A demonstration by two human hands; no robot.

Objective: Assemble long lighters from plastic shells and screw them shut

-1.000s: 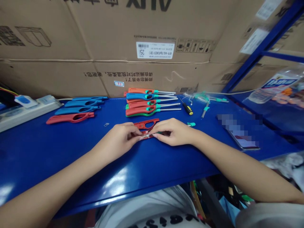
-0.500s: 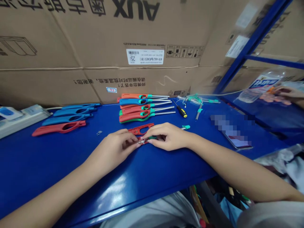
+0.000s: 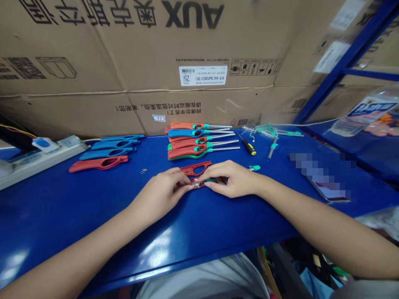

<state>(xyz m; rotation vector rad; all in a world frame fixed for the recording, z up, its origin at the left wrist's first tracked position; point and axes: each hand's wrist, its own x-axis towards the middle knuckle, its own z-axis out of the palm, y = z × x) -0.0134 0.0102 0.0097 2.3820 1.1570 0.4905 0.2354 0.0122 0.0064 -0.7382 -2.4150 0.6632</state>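
Your left hand (image 3: pixel 166 187) and right hand (image 3: pixel 232 178), fingers nearly closed, pinch a red handle half (image 3: pixel 194 180) with little parts (image 3: pixel 196 185) inside

you face three blue casings (image 3: pixel 101 145), three red casing pieces (image 3: pixel 187 170), one screwdriver (image 3: pixel 249 147), one phone (image 3: pixel 330 189), one bottle (image 3: pixel 358 116).

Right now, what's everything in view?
Table: one, blue, centre
Frame: one, blue, right
Carton: one, brown, back
Power strip: one, white, left
Loose handles: four visible, blue and red, left
Lighters: several, mixed colours, back centre
Metal pins: few, silver, right of handles
Screwdriver: one, black and yellow, right of lighters
Small parts: several, clear and teal, back right
Phone: one, pixelated, right
Bottle: one, clear, right
Casing pieces: two, red, centre
Left hand, right hand: one each, bare, centre
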